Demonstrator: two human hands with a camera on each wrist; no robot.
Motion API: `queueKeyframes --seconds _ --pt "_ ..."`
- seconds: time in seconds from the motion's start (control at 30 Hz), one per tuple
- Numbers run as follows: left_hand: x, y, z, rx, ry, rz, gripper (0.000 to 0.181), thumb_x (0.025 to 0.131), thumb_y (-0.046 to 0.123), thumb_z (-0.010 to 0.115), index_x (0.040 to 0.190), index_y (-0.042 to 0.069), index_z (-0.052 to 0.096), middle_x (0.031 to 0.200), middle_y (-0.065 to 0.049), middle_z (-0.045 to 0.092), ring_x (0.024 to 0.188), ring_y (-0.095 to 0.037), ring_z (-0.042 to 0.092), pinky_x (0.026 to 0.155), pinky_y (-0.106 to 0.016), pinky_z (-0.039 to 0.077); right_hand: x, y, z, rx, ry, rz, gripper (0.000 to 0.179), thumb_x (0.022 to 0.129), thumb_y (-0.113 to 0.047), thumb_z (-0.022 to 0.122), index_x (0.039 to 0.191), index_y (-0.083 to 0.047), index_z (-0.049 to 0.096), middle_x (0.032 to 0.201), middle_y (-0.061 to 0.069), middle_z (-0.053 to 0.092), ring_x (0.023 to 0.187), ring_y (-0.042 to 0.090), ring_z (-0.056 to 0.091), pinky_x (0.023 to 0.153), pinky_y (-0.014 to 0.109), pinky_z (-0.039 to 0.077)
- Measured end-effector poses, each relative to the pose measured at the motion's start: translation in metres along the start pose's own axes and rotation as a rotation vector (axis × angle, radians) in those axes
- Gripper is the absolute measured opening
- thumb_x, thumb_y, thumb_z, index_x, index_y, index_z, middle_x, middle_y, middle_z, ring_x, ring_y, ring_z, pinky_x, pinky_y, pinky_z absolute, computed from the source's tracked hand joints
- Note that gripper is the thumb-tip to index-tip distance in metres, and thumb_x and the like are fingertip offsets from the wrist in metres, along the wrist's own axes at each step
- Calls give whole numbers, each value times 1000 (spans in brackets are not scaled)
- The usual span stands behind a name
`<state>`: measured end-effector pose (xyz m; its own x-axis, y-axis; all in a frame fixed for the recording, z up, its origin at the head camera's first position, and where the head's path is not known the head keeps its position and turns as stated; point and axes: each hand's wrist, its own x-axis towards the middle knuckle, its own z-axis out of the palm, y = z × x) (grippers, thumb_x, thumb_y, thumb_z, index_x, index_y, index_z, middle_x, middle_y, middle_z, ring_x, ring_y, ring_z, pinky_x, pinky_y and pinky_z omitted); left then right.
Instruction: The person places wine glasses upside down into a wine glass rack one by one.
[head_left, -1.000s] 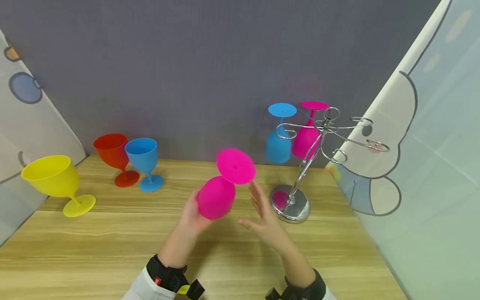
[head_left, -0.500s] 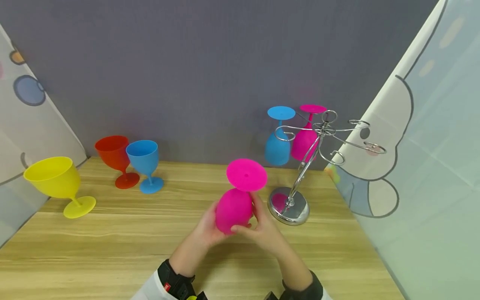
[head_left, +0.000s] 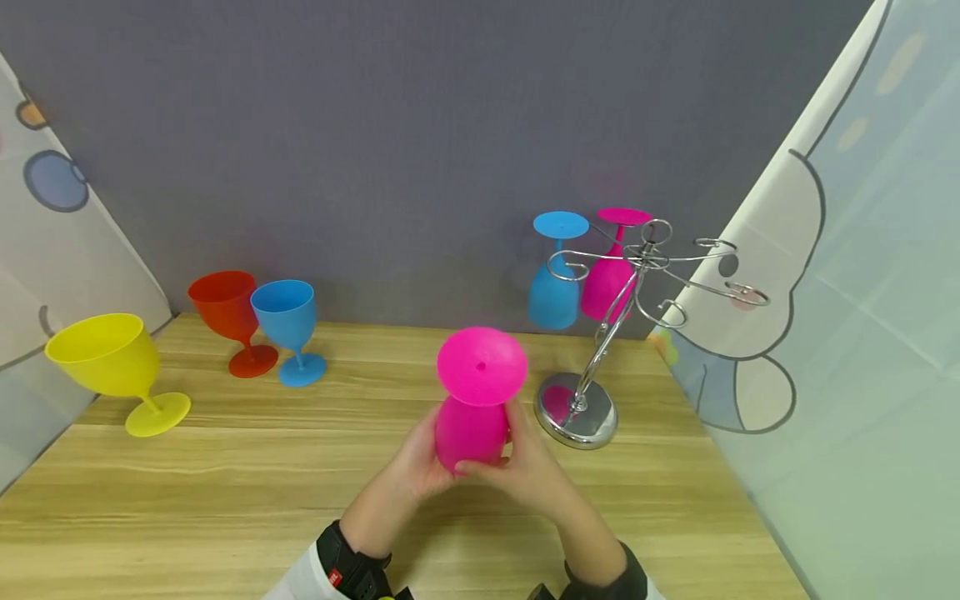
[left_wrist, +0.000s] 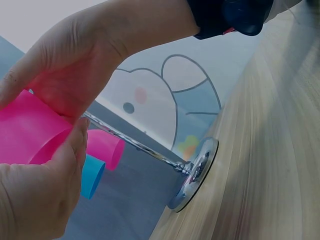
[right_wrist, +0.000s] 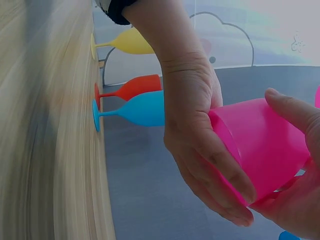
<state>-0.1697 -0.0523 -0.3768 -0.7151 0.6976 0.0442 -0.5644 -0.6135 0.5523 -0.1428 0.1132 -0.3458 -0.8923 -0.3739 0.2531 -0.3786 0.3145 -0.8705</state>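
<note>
While both hands meet before the person in the head view, the left hand [head_left: 422, 462] and right hand [head_left: 528, 471] grip a pink goblet [head_left: 478, 408] between them, upside down and clear of the worktop [head_left: 225, 492], its round foot uppermost. To its right stands a chrome rack [head_left: 593, 369], where a hanging blue goblet [head_left: 553, 296] and a hanging pink goblet [head_left: 600, 292] are inverted side by side. Well to the left, a yellow goblet [head_left: 123, 371], a red goblet [head_left: 232, 312] and an upright blue goblet [head_left: 287, 321] stand on their feet, the last two close together.

From the left wrist, the held goblet's rim shows apart from the worktop, its far end cut off by the frame; the rack's base lies beyond.

From the right wrist, the right thumb [right_wrist: 290, 110] lies along the bowl, and the left hand's fingers cross the rim.
</note>
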Motion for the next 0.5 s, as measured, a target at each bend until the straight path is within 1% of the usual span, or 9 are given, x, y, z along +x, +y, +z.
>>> queueKeyframes --seconds 0.1,0.3,0.4,0.5 --pt "1 -1 0 4 1 1 46 105 43 19 134 10 30 115 -13 57 103 -22 64 83 -30 58 -1 -1 0 -6 -2 -24 92 75 -15 84 147 -18 28 135 6 47 117 25 51 88 29 54" --pt "0 0 2 20 -14 10 41 105 42 26 131 12 36 116 -12 59 105 -22 64 87 -34 57 -3 -1 -2 -41 0 -62 87 75 -16 84 144 -13 30 137 6 46 120 25 52 94 34 51" --pt "-1 0 2 34 -18 13 40 105 41 28 130 13 38 116 -11 59 106 -22 64 89 -36 56 -4 -3 -2 -48 0 -77 86 75 -15 84 142 -10 32 135 7 47 119 25 53 93 34 52" --pt "-1 1 3 47 -13 17 40 104 42 28 130 13 38 116 -10 59 105 -21 64 88 -36 56 -4 -4 -2 -61 3 -93 85 74 -15 84 142 -10 32 134 7 49 117 25 54 92 33 53"
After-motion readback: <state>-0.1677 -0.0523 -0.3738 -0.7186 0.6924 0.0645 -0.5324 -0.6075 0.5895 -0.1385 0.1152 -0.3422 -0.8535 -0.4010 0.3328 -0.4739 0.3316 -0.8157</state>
